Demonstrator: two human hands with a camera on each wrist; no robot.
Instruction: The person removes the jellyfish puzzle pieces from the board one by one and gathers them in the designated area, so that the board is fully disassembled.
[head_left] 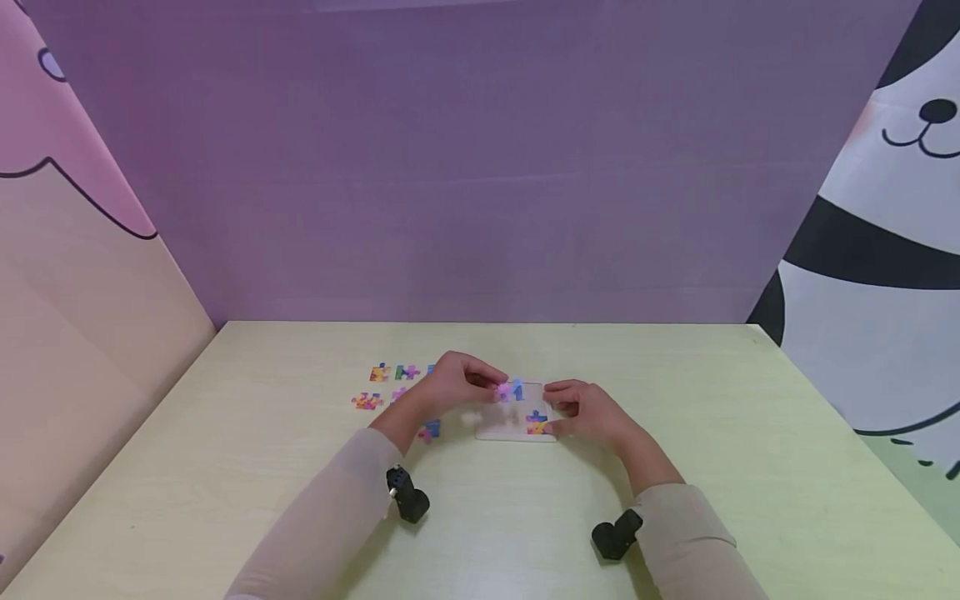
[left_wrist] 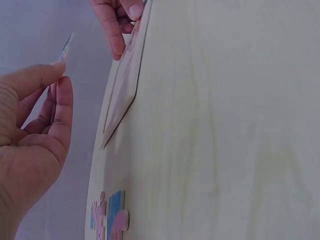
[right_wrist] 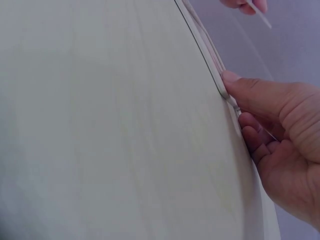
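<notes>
My left hand (head_left: 497, 385) pinches a pink and blue puzzle piece (head_left: 507, 390) between thumb and fingertips, just above the far part of the white puzzle board (head_left: 495, 427). The left wrist view shows that piece (left_wrist: 65, 46) edge-on above my fingers. My right hand (head_left: 561, 410) grips the board's right side; its thumb (right_wrist: 240, 86) lies along the board edge (right_wrist: 199, 34) and the fingers curl beside it. One colourful piece (head_left: 536, 423) sits in the board near my right hand.
Several loose pieces lie on the pale wooden table (head_left: 750, 467) left of the board, among them (head_left: 380, 373), (head_left: 367, 402) and a blue-pink piece (head_left: 429, 431), the latter also showing as a piece (left_wrist: 110, 216) in the left wrist view. Purple backdrop behind; panels on both sides.
</notes>
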